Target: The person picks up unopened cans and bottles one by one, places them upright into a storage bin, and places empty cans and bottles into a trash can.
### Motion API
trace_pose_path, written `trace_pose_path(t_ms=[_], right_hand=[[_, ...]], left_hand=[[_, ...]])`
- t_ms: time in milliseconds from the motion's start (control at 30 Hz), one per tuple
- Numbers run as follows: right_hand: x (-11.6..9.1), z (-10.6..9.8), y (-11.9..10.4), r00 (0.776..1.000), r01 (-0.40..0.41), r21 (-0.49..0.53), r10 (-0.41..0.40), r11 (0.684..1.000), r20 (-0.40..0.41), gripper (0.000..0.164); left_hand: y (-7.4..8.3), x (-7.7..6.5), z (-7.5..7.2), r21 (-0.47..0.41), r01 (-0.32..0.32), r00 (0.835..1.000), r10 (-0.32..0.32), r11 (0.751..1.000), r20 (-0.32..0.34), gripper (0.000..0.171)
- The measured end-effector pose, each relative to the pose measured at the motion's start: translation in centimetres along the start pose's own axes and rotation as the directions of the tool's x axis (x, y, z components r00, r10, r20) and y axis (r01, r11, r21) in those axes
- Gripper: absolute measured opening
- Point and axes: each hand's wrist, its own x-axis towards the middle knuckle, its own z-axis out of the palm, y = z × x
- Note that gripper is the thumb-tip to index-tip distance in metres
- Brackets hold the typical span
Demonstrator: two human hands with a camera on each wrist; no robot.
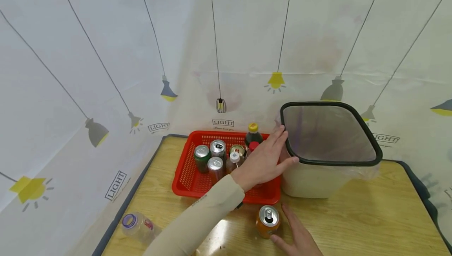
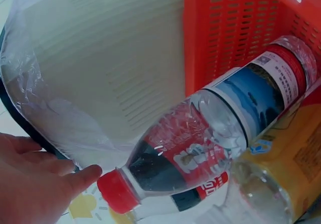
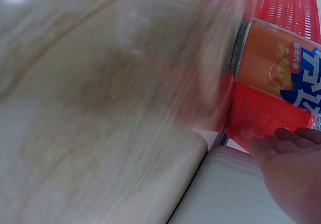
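Note:
My left hand (image 1: 262, 161) reaches across a red basket (image 1: 181, 187) to the near-left rim of a lined bin (image 1: 307, 183). Its fingers lie at the black rim, the thumb spread apart, and nothing is in its grasp. In the left wrist view a clear bottle with a red cap (image 2: 118, 191) leans close by the thumb. An orange soda can (image 1: 265, 226) stands upright on the table in front of the basket, its opening showing. Just right of the can is my right hand (image 1: 298, 236), fingers extended. The right wrist view shows that hand (image 3: 296, 169) alongside the can (image 3: 273, 58).
Inside the basket stand several cans, including a green one (image 1: 202, 160), and bottles, one with a yellow cap (image 1: 253, 127). An uncapped clear bottle with a purple neck (image 1: 139, 226) is at the table's left. Behind the wooden table (image 1: 381, 216) hangs a lamp-printed sheet (image 1: 243, 32).

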Motion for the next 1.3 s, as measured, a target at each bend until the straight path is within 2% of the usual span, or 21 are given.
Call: trace_pose_path(t_ms=[133,300,467,667,733,933,1100,1300], right_hand=[[0.2,0.5,-0.3,0.999,0.031,0.0,-0.031,1.0,-0.02,0.092],[0.6,1.1,-1.0,0.997,0.037,0.003,-0.037,0.999,-0.064,0.094],[1.2,1.9,-1.3,0.991,0.031,0.021,-0.028,0.999,-0.13,0.094],[1.7,2.5,-1.6,0.99,-0.035,0.078,0.045,0.996,-0.13,0.093],[1.8,2.7,-1.6,0.988,-0.05,0.069,0.059,0.996,-0.142,0.093],[1.9,3.3,-1.5,0.975,0.004,0.074,0.012,0.997,-0.22,0.084],[1.5,3.0,-1.8,0.966,0.049,0.07,-0.029,0.996,-0.259,0.079],[0.8,1.3,-2.2,0.971,-0.021,0.039,0.03,0.999,-0.237,0.08]], left_hand=[[-0.3,-0.6,-0.1,-0.026,-0.012,1.0,0.012,1.0,0.004,0.084],[-1.0,-2.2,-0.8,-0.009,-0.061,0.993,0.06,0.998,-0.102,0.074],[-2.6,-4.7,-1.6,-0.017,-0.065,0.979,0.06,0.998,-0.193,0.062],[-4.5,-7.9,-2.0,-0.026,-0.067,0.969,0.059,0.997,-0.24,0.058],[-5.0,-8.8,-2.1,-0.025,-0.061,0.966,0.053,0.998,-0.253,0.057],[-5.9,-10.9,-2.2,-0.03,0.006,0.961,-0.014,1.0,-0.275,0.055],[-6.4,-11.8,-2.0,-0.036,0.049,0.957,-0.057,0.998,-0.285,0.052],[-6.4,-11.8,-2.0,-0.048,0.059,0.955,-0.071,0.997,-0.288,0.052]])
